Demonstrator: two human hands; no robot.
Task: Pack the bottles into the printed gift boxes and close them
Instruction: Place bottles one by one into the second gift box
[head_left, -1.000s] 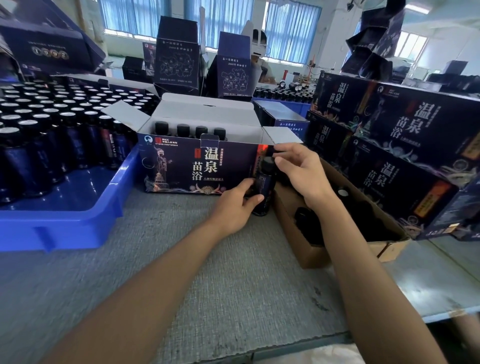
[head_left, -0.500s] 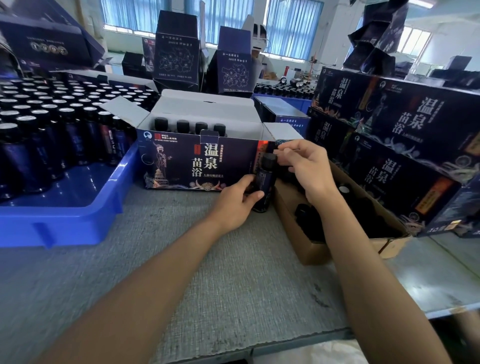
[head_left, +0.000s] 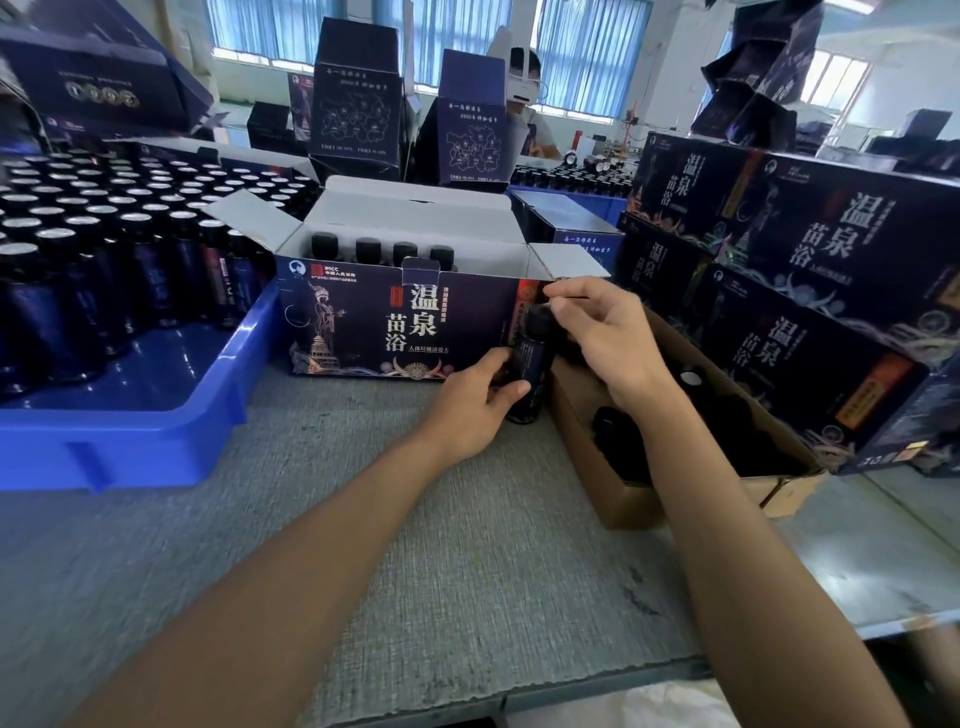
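A dark printed gift box (head_left: 363, 332) stands open on the grey table, its white flaps up and several black-capped bottles (head_left: 369, 249) inside along its back. Just in front of its right corner a dark blue bottle (head_left: 531, 364) stands upright on the table. My left hand (head_left: 475, 397) grips the bottle's lower body. My right hand (head_left: 605, 338) has its fingers curled round the bottle's black cap.
A blue tray (head_left: 156, 405) packed with several bottles fills the left. A brown cardboard carton (head_left: 623, 499) with dark bottles lies to the right of my hands. Closed gift boxes (head_left: 810, 291) are stacked at the right. Upright empty boxes and a person sit beyond.
The camera has come slightly closer. Both hands stay on the same bottle, with the right fingers shifting slightly on its cap.
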